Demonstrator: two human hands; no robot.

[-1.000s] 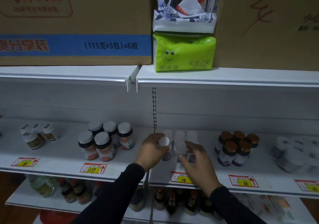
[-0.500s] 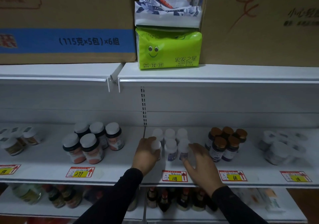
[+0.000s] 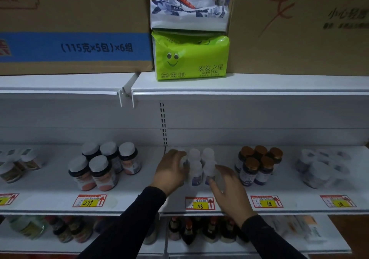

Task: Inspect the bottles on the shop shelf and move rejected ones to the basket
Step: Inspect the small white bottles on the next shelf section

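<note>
**Both hands at the white bottle cluster, middle shelf**

Landmark: the small cluster of white plastic bottles [image 3: 196, 165] standing on the white metal shelf [image 3: 139, 187], just above the price tag marked 118 [image 3: 200, 203].

Left hand [image 3: 171, 172] sits at the cluster's left edge, fingers curled round the front-left white bottle [image 3: 182, 162]; the hand hides most of that bottle. Right hand [image 3: 227, 187] is at the cluster's right front, fingers spread and relaxed, fingertips touching or just beside the front-right bottle [image 3: 209, 170]; contact unclear.

Right of the cluster: dark bottles with brown caps [image 3: 257, 165]. Left of it: dark jars with white lids [image 3: 103, 165]. Above, on the upper shelf: a green tissue pack [image 3: 190, 57] between brown cardboard boxes [image 3: 75, 25].
</note>
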